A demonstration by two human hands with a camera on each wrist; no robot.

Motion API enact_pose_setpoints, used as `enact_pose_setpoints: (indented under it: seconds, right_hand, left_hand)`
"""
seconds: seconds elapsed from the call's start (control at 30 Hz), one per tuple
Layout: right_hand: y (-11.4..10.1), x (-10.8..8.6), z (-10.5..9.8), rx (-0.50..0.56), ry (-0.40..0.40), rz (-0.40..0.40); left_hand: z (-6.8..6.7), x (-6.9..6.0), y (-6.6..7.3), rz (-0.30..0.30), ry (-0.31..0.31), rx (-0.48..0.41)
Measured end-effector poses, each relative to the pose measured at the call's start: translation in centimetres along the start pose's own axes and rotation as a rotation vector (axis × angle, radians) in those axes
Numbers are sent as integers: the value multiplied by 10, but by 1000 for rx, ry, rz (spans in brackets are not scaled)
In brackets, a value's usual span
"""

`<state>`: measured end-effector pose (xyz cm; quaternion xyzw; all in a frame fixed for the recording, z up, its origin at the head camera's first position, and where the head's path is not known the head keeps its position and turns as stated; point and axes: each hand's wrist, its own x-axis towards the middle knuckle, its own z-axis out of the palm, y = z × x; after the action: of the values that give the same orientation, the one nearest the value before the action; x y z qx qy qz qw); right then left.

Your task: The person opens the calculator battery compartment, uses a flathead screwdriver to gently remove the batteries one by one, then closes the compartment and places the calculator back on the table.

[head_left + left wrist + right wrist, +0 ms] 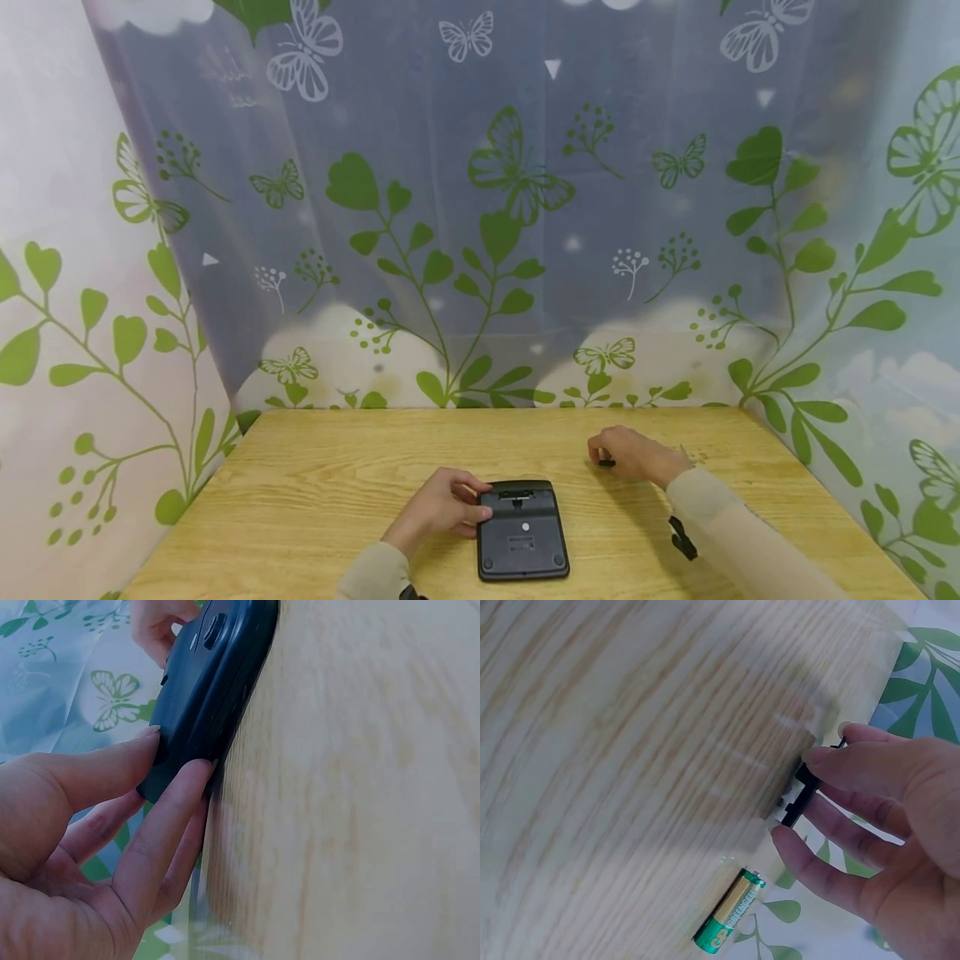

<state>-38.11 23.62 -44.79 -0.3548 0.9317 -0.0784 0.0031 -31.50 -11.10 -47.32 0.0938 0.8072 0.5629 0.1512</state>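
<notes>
A black calculator (536, 533) lies face down on the wooden table, its back with round feet, a label and a battery compartment (516, 497) facing up. My left hand (442, 507) pinches its left edge, thumb on the back and fingers along the side, as the left wrist view shows on the calculator (217, 682). Off to the right, my right hand (630, 452) holds a small black battery cover (802, 796) between thumb and fingers, just above the table. A green and gold AA battery (730, 911) lies on the table near that hand in the right wrist view.
The wood-grain table (337, 450) ends at a curtain (450, 250) printed with leaves and butterflies, which also hangs at both sides. A black strap (682, 538) shows on the right sleeve.
</notes>
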Motion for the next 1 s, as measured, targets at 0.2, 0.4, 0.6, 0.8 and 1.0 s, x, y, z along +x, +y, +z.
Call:
enact_pose_setpoints:
  seconds: [0.2,0.4,0.6,0.8,1.0]
  right_hand:
    - [-1,0,-1,3,11,-12]
    - [-5,1,-5,29,13,-11]
    - [-11,4,-9,24,3,-2]
    - [-26,9,-15,18,-15,-27]
    - [-40,15,-20,20,-8,-53]
  left_hand:
    - [1,0,0,-8,-1,6]
    - [2,1,0,0,-3,5]
    - [2,1,-1,20,0,1]
    - [1,2,-3,27,-4,-4]
    - [1,3,-4,24,-3,-7]
